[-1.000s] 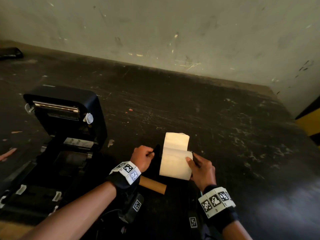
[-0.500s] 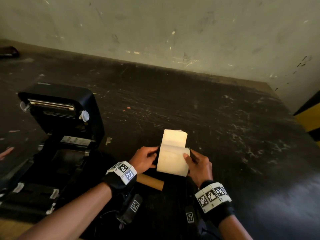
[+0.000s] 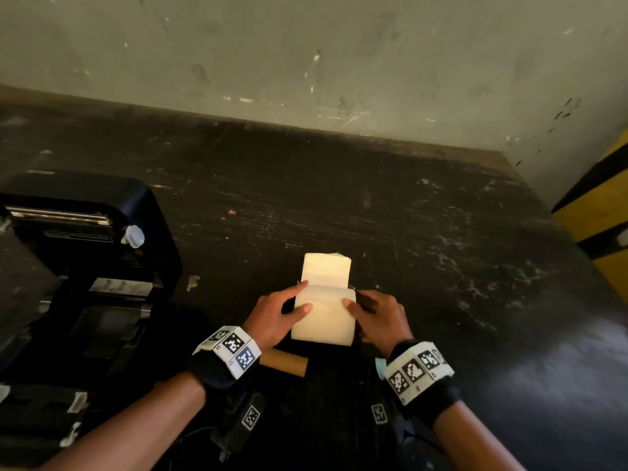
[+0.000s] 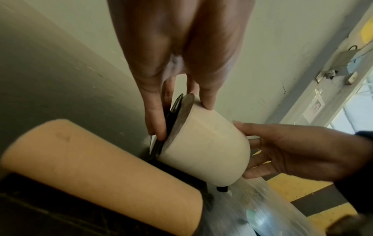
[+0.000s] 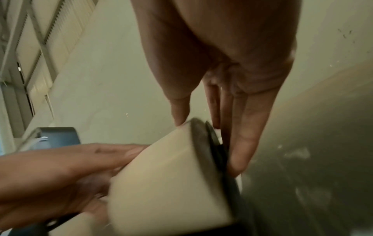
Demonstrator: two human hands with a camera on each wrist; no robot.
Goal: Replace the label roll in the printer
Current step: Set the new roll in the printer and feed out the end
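Your label roll (image 3: 324,316) is cream, with its loose end (image 3: 326,269) standing up behind it and black flanges at both ends. You hold it over the dark bench (image 3: 390,232), right of the opened printer (image 3: 88,253). Your left hand (image 3: 272,317) and right hand (image 3: 377,317) clamp it: thumbs on the paper, fingers (image 4: 155,118) along the flanges. 1 bare cardboard core (image 3: 285,362) lies just beneath.
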